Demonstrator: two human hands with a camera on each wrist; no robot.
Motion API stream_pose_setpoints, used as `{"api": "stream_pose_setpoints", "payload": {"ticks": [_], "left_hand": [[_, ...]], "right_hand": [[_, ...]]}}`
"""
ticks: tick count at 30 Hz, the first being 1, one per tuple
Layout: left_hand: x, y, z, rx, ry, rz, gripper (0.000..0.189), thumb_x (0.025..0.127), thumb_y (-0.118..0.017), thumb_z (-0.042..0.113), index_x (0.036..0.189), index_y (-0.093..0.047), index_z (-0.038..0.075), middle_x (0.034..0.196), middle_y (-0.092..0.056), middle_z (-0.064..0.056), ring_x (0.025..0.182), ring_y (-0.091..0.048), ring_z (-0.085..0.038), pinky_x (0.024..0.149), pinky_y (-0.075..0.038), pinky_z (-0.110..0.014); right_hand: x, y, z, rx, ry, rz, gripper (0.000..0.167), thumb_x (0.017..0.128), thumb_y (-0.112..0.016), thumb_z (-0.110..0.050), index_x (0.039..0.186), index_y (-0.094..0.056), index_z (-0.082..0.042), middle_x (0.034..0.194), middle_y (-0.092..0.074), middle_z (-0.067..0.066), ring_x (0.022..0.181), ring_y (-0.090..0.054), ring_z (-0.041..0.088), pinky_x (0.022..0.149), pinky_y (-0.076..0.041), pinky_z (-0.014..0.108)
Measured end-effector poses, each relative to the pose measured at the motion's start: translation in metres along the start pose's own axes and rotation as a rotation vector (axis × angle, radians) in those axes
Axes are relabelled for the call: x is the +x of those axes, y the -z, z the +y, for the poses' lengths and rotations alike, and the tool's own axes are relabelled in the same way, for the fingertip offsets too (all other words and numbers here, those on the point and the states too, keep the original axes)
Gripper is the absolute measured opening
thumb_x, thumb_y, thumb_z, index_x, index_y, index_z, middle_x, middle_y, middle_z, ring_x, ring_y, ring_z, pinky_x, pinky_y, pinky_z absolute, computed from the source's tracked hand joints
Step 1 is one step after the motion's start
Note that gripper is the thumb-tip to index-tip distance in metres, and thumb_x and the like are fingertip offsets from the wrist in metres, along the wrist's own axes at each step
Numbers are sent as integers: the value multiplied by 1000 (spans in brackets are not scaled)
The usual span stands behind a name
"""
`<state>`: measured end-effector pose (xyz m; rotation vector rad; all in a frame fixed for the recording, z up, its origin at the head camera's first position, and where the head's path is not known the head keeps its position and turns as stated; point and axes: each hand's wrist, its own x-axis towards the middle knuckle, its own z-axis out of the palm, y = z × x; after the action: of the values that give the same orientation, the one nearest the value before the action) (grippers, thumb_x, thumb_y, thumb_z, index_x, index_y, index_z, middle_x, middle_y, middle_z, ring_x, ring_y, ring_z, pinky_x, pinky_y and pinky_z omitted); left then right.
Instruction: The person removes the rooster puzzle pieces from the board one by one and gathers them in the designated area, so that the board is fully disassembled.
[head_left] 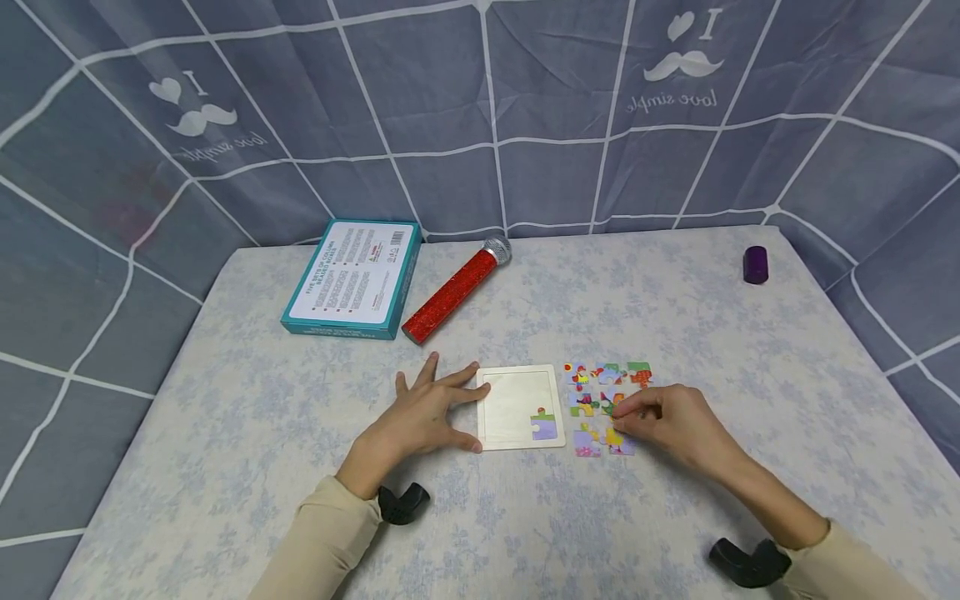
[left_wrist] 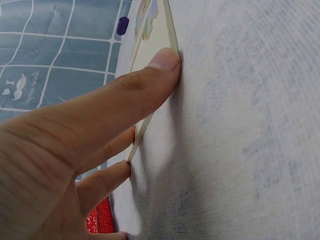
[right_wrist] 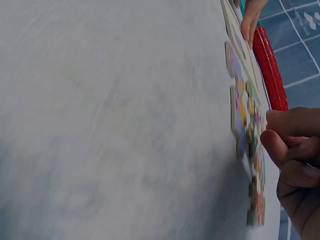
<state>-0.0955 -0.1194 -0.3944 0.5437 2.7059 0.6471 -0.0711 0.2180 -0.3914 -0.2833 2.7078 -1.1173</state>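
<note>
A shallow wooden puzzle tray (head_left: 517, 444) lies on the table with one purple-and-green puzzle piece (head_left: 543, 427) in its lower right corner. My left hand (head_left: 429, 410) is spread at the tray's left side, its thumb (left_wrist: 166, 59) pressing the near corner while other fingertips touch the left edge. Several colourful loose puzzle pieces (head_left: 585, 443) lie in rows to the right of the tray. Over their right side is my right hand (head_left: 671, 419), thumb and index fingertips brought together close to a middle piece. I cannot tell whether a piece is between those fingertips.
Behind the tray lies a red glittery microphone (head_left: 453, 293) with a silver head. To its left is a teal-edged box (head_left: 348, 279) with a white printed face. A dark purple cylinder (head_left: 755, 265) stands at the back right. A grey-blue curtain (head_left: 555, 108) hangs behind the table.
</note>
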Motion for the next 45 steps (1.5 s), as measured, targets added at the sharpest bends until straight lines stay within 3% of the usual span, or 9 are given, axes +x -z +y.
{"api": "stream_pose_setpoints", "payload": {"ticks": [6, 17, 28, 33, 40, 45], "left_hand": [[0, -1, 0, -5, 2, -6, 79, 65, -91, 36, 136, -60, 22, 156, -36, 0, 146, -1, -48, 99, 2, -81], [1, -2, 1, 11, -5, -10, 79, 65, -91, 38, 136, -60, 23, 155, -37, 0, 146, -3, -49, 98, -1, -82], [0, 0, 1, 15, 3, -9, 79, 64, -91, 37, 135, -61, 23, 154, -39, -1, 145, -5, -50, 98, -2, -83], [1, -1, 0, 19, 4, -5, 79, 64, -92, 37, 135, -61, 23, 154, -39, -1, 145, -4, -50, 98, -1, -82], [1, -1, 0, 19, 0, 2, 79, 63, -92, 36, 135, -61, 22, 154, -39, -1, 145, -5, -50, 98, -1, -83], [1, 0, 0, 21, 3, -2, 80, 64, -92, 37, 136, -61, 23, 155, -38, 0, 145, -4, -50, 98, -1, -82]], "right_hand": [[15, -18, -18, 17, 94, -33, 16, 84, -77, -10, 100, -76, -9, 67, -58, -5, 49, -42, 6, 45, -35, 22], [33, -47, -36, 37, 208, -91, 23, 83, -76, -5, 106, -76, -5, 82, -62, -8, 55, -45, 6, 53, -40, 23], [34, -52, -38, 41, 206, -111, 18, 83, -75, -6, 101, -77, -8, 79, -61, -10, 54, -47, 7, 53, -42, 24], [35, -53, -39, 53, 196, -79, 15, 81, -77, -7, 96, -76, -12, 80, -60, -10, 55, -47, 8, 53, -42, 24], [38, -53, -38, 115, 152, -76, 10, 83, -76, -8, 90, -75, -16, 65, -60, -6, 48, -42, 7, 47, -37, 24], [39, -49, -36, 163, 105, -89, 7, 84, -78, -14, 89, -76, -19, 80, -69, -7, 51, -42, 9, 47, -36, 24]]}}
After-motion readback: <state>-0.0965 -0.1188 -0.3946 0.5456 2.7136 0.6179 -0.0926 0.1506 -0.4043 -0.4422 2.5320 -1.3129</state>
